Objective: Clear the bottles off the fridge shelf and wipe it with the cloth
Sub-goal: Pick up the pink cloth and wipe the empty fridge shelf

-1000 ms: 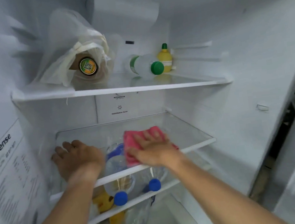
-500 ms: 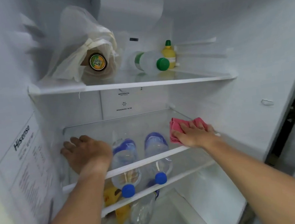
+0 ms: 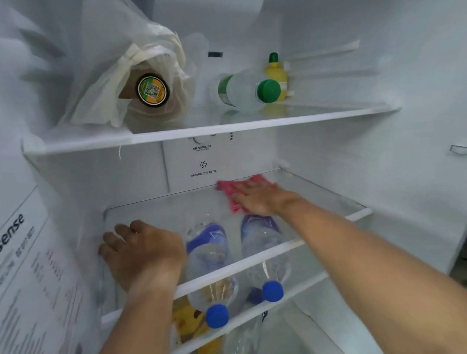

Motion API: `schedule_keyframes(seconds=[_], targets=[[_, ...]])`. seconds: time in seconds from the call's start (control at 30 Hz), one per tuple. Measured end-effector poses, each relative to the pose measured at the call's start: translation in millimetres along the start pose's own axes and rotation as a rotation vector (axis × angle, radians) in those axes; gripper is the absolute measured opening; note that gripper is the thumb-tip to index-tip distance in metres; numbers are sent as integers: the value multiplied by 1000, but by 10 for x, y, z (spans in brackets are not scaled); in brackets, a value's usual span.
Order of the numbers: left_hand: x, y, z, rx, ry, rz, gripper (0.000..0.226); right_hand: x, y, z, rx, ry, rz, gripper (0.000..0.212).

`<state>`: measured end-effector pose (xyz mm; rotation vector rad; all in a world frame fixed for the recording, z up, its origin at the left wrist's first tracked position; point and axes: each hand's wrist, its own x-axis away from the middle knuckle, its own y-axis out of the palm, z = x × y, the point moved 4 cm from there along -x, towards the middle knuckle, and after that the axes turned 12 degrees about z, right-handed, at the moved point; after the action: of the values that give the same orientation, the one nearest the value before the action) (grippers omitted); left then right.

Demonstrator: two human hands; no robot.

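**Cloth at the back of the cleared shelf**

Wiping looks well underway. The right hand (image 3: pixel 253 199) lies flat, fingers spread, pressing the pink cloth (image 3: pixel 235 189) onto the glass shelf (image 3: pixel 327 195) — no clenched grip, just a palm holding it down. The cloth sits at the shelf's rear edge, touching the back wall below the filter panel (image 3: pixel 203 162), right of the shelf's middle. The left hand (image 3: pixel 143 251) rests open and empty on the shelf's left side, nearer its front lip.

No bottles stand on this shelf; the two blue-capped bottles (image 3: pixel 212 269) show through the glass from the level beneath, lying caps toward the door.

I'd judge the unwiped room lies leftward and forward of the cloth — the back wall blocks any further push, and the braced left hand sits in the path of a full sweep.
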<state>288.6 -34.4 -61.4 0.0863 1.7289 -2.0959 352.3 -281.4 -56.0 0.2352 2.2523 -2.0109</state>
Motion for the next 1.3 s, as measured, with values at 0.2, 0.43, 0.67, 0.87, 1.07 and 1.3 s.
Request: schedule_keyframes(seconds=[0.2,0.43,0.67,0.87,1.07,1.3], targets=[[24,-16,10,7,6,-25,63,343,-55,908,64,358,41,62],[60,-76,10,26,12,-31,62,350,82,-552,-12,27,-56,68],[41,-46,7,6,18,-22,61,-209,232,-1135,-73,-262,-51,63],[-8,-12,6,-15,19,-15,59,-650,178,-82,12,32,-22,66],[2,14,7,-29,12,-5,55,-621,86,648,70,315,35,85],[-8,4,5,-8,-4,-19,55,-273,-5,842,81,377,22,85]])
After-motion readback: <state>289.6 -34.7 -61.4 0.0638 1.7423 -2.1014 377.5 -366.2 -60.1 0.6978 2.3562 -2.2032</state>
